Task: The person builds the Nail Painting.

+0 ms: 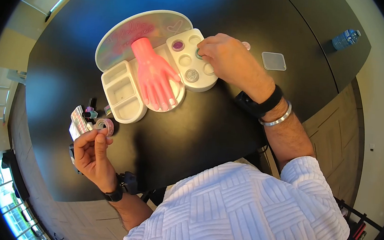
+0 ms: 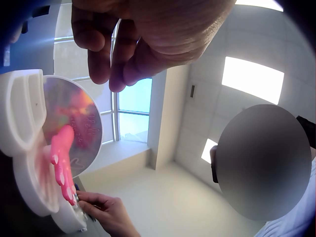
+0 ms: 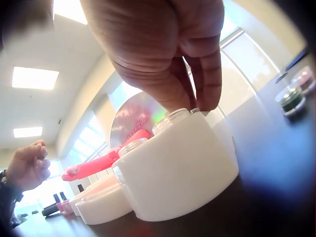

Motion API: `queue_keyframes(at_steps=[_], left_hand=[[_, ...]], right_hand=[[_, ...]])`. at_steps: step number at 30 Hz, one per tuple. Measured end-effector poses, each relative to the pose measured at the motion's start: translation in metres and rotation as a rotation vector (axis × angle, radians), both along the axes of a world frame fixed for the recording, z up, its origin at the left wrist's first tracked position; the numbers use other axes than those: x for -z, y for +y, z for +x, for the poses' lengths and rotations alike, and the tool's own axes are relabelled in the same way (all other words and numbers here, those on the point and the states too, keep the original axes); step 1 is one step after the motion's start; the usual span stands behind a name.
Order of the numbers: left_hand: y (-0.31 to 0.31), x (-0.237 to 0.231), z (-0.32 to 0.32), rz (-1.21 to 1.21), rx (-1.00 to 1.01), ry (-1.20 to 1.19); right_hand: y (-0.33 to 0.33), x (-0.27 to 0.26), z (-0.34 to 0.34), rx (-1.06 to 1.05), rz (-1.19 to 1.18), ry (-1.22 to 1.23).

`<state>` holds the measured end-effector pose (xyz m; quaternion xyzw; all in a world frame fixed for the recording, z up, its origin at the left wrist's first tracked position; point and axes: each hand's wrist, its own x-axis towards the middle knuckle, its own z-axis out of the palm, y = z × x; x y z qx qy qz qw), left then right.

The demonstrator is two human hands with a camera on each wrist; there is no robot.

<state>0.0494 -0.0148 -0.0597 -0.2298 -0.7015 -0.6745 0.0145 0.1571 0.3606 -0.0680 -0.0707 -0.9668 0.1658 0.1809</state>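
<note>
My right hand [image 1: 227, 59] reaches over the white jar holder [image 1: 199, 85], its fingertips pinching a small round jar with teal contents [image 1: 199, 53] at one of the holes. A purple jar [image 1: 178, 45] and a silver glitter jar [image 1: 191, 75] sit in the same holder. Next to it, a pink practice hand [image 1: 153, 68] with several pale nails rests on the white base [image 1: 179, 95]. My left hand [image 1: 93, 157] is raised near the table's left side, fingers loosely bent and nothing visible in them; in the left wrist view its fingers [image 2: 101, 61] hang down.
Behind the practice hand stands an iridescent panel [image 1: 116, 45]. At left are a three-part tray [image 1: 106, 77], a tape roll [image 1: 109, 123], nail polish bottles [image 1: 91, 112] and a nail sheet [image 1: 78, 119]. Rightward lie a green jar [image 3: 290, 100], a clear lid [image 1: 274, 61] and a water bottle [image 1: 345, 39].
</note>
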Motion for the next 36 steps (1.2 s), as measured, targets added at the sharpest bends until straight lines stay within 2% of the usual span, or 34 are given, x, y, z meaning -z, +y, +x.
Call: queue_keyframes(at_steps=[3, 5, 9, 12, 18, 22, 28, 31, 34, 36], left_hand=[[0.001, 0.002, -0.002, 0.011, 0.032, -0.003], [0.001, 0.003, -0.003, 0.012, 0.045, 0.007], [-0.001, -0.001, 0.001, 0.003, 0.009, 0.000], [-0.004, -0.003, 0.002, -0.016, -0.006, -0.016], [0.002, -0.004, 0.002, 0.021, 0.011, -0.033], [0.003, -0.004, 0.002, 0.017, 0.034, -0.017], [-0.004, -0.001, 0.000, -0.012, 0.020, 0.011], [-0.002, -0.002, 0.001, -0.004, 0.029, -0.003], [-0.001, -0.001, 0.002, -0.007, 0.035, -0.006], [0.000, -0.002, 0.003, -0.005, 0.036, -0.003]], right_hand=[[0.000, 0.000, 0.002, 0.024, 0.065, -0.047], [0.009, 0.007, 0.005, -0.061, -0.011, 0.089], [0.031, 0.010, 0.023, -0.036, -0.022, 0.201], [0.042, 0.007, 0.041, 0.137, -0.026, -0.021], [0.037, 0.011, 0.049, 0.189, -0.103, -0.121], [0.037, 0.008, 0.045, 0.171, -0.075, -0.140], [0.014, -0.020, 0.030, 0.130, -0.129, 0.091], [-0.001, -0.025, 0.018, 0.071, -0.243, 0.200], [-0.008, -0.018, 0.000, -0.085, -0.055, 0.214], [-0.015, -0.009, -0.010, -0.096, -0.058, 0.224]])
